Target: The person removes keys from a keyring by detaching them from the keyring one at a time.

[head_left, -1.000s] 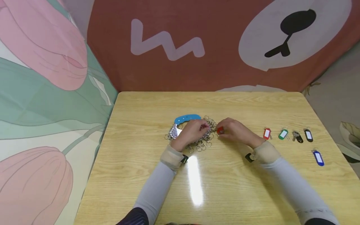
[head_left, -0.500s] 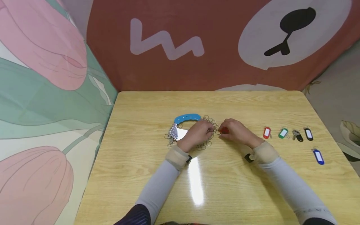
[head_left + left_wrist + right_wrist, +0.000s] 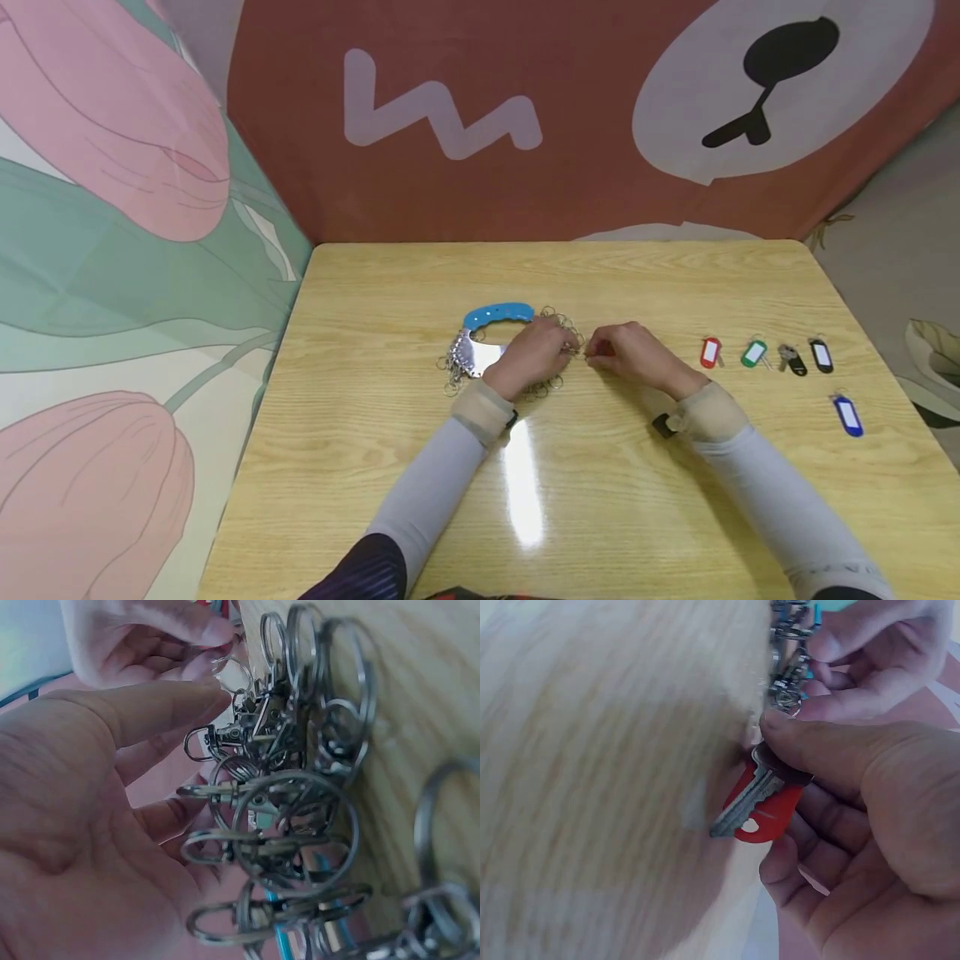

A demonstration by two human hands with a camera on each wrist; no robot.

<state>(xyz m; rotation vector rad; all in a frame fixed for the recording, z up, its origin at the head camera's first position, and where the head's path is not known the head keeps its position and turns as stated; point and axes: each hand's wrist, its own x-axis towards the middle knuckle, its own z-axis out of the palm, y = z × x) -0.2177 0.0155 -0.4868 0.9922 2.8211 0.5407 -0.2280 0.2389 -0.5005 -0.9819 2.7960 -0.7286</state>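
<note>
A large metal key hoop with a blue handle (image 3: 498,313) lies mid-table, with many small clasps and split rings (image 3: 296,817) hanging round it. My left hand (image 3: 534,357) reaches over its right side and pinches one small clasp between thumb and fingers. To the right, my right hand (image 3: 633,355) pinches the head of a silver key (image 3: 744,801) backed by a red key tag (image 3: 781,814). In the left wrist view, a thin split ring (image 3: 234,673) spans the small gap between both hands' fingertips. Whether this ring is joined to the clasp cannot be told.
On the table's right lie another red key tag (image 3: 710,352), a green tag (image 3: 754,353) with a key, and a black tag (image 3: 797,365) beside keys. A second black tag (image 3: 822,356) and a blue tag (image 3: 849,417) are further right. A patterned cloth (image 3: 450,192) hangs behind.
My left hand has moved right along the hoop, close to the right hand. The red tag, seen earlier between my right fingers, is now hidden in the head view.
</note>
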